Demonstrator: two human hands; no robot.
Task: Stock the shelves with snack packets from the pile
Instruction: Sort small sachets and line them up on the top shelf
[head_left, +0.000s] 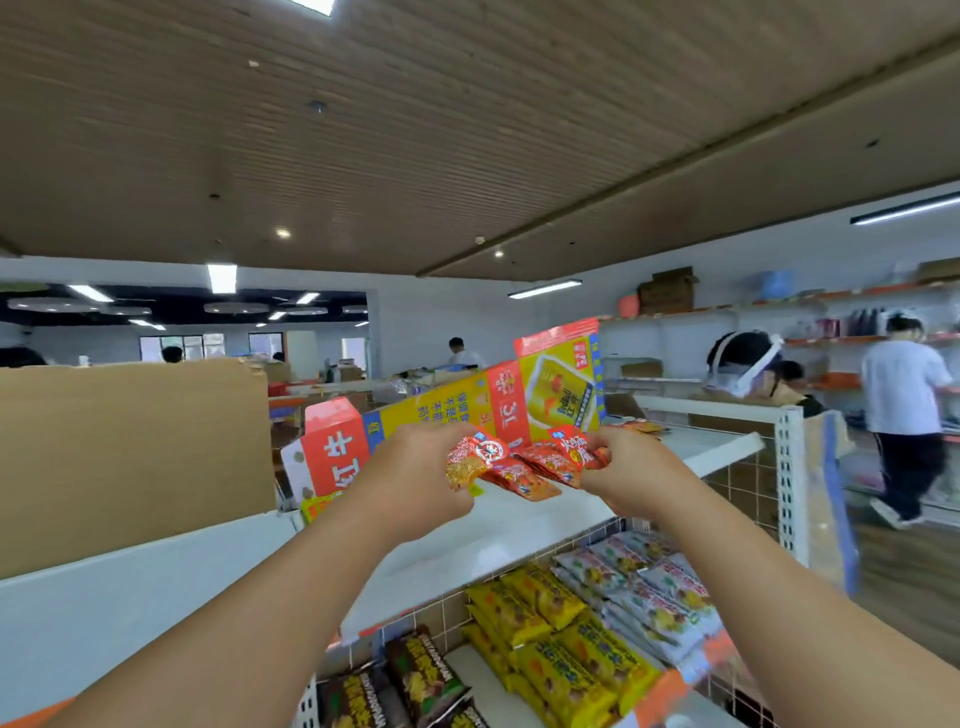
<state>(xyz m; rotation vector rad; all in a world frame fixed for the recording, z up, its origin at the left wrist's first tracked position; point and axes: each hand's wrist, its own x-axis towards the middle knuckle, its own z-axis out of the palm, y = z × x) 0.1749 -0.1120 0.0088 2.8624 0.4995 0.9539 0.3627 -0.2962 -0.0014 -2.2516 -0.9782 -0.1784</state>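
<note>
Holding a bunch of snack packets (519, 470) above the white top shelf (524, 525).
The left hand (415, 475) and right hand (626, 478) each close their grip on the bunch's ends; the packets are small, shiny, red-orange, crinkled, with a round white logo, just in front of a yellow-and-red carton (550, 395).

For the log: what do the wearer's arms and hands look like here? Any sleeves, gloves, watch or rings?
Both arms are bare: the left forearm and right forearm show no sleeve down to the frame's lower edge. The left hand and right hand are ungloved. No watch, bracelet, ring or marking is visible on either, though some fingers are partly hidden.
</note>
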